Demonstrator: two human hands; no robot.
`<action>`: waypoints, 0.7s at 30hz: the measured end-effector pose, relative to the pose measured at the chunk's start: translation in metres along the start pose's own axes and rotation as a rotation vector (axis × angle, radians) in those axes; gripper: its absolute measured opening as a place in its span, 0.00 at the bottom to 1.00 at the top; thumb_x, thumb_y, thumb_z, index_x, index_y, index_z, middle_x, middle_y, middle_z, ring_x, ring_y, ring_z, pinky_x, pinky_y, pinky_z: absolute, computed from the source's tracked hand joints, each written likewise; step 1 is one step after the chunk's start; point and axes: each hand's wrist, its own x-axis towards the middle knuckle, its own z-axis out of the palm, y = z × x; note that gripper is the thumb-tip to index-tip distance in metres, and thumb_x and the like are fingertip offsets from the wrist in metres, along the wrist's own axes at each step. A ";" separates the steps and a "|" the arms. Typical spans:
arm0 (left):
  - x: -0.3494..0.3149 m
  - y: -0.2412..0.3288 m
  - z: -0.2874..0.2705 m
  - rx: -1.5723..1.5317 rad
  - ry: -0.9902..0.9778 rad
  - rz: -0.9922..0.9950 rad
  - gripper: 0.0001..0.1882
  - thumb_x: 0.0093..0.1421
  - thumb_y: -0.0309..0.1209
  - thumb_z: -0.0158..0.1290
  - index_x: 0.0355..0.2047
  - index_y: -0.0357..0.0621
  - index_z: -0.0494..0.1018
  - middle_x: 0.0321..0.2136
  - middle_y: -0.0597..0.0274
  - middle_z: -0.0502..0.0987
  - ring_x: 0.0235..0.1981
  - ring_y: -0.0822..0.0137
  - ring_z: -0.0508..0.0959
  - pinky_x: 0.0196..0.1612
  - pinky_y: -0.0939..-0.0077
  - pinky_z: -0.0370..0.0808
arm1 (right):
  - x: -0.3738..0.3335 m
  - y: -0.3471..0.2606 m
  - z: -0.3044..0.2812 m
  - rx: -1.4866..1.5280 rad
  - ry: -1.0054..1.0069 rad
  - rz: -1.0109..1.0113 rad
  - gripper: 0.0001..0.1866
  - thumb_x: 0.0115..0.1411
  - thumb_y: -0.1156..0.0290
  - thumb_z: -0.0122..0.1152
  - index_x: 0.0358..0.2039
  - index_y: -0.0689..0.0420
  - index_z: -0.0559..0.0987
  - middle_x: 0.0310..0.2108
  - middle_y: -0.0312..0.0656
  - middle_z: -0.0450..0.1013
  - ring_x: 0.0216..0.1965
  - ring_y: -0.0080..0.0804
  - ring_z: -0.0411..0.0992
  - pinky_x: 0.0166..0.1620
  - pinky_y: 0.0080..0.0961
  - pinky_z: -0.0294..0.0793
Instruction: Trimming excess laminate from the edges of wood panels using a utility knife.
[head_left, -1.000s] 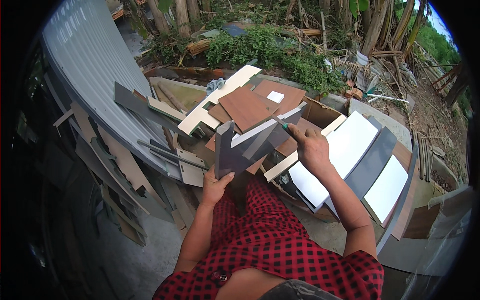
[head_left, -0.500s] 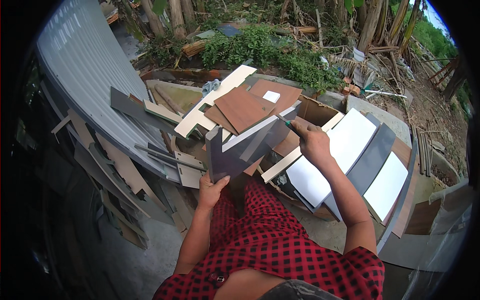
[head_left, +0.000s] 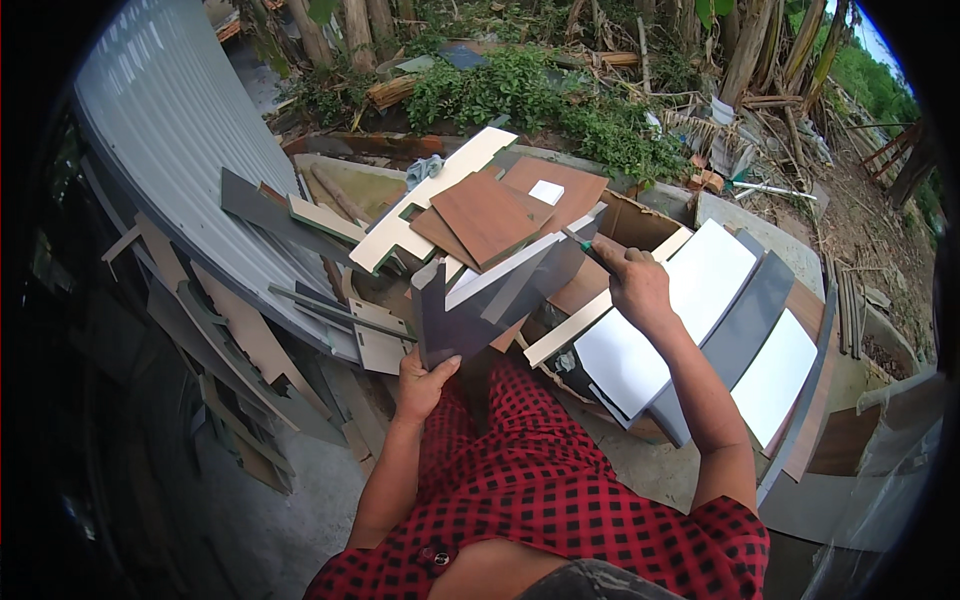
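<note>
A dark grey board with a white edge stands tilted in front of me. My left hand is closed around its near lower left corner, thumb on the face. In my right hand is a slim hand tool with a green and dark handle and a narrow metal blade. Its tip is by the board's upper edge, near the far right end; whether it touches cannot be made out. Behind the board lie brown wood-grain panels and a long cream notched board.
White and grey panels lean on an open cardboard box to the right. A corrugated metal sheet rises at the left, with board offcuts stacked below it. A small white block rests on a brown panel. Plants grow beyond a low wall.
My right hand and the tool have shifted slightly to the right and toward me. The left hand keeps its hold, and the board has barely moved.
</note>
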 end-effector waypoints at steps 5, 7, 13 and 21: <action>-0.002 0.006 0.004 -0.007 -0.001 0.004 0.08 0.53 0.19 0.53 0.35 0.38 0.72 0.29 0.70 0.74 0.28 0.80 0.71 0.33 0.85 0.70 | 0.003 0.005 0.003 -0.019 -0.006 -0.019 0.27 0.46 0.80 0.50 0.48 0.42 0.74 0.25 0.46 0.69 0.29 0.44 0.69 0.32 0.37 0.70; -0.003 0.004 0.004 -0.004 0.016 -0.012 0.06 0.54 0.20 0.54 0.34 0.38 0.73 0.27 0.71 0.74 0.28 0.81 0.71 0.32 0.85 0.70 | 0.006 0.011 0.003 0.009 -0.034 0.068 0.26 0.47 0.79 0.51 0.49 0.44 0.74 0.25 0.46 0.69 0.30 0.44 0.70 0.33 0.37 0.70; -0.005 0.007 0.006 0.118 -0.006 -0.036 0.04 0.55 0.26 0.55 0.29 0.39 0.75 0.23 0.71 0.75 0.26 0.81 0.71 0.30 0.84 0.69 | -0.010 0.020 0.023 0.562 -0.083 0.406 0.16 0.47 0.74 0.57 0.39 0.56 0.75 0.23 0.41 0.70 0.23 0.34 0.68 0.29 0.30 0.68; -0.006 0.023 0.022 0.084 0.069 0.041 0.08 0.55 0.29 0.55 0.31 0.35 0.75 0.24 0.69 0.76 0.25 0.78 0.71 0.30 0.82 0.69 | -0.061 -0.042 0.053 1.650 -0.445 0.927 0.15 0.55 0.63 0.58 0.42 0.56 0.72 0.39 0.36 0.69 0.36 0.30 0.69 0.31 0.27 0.70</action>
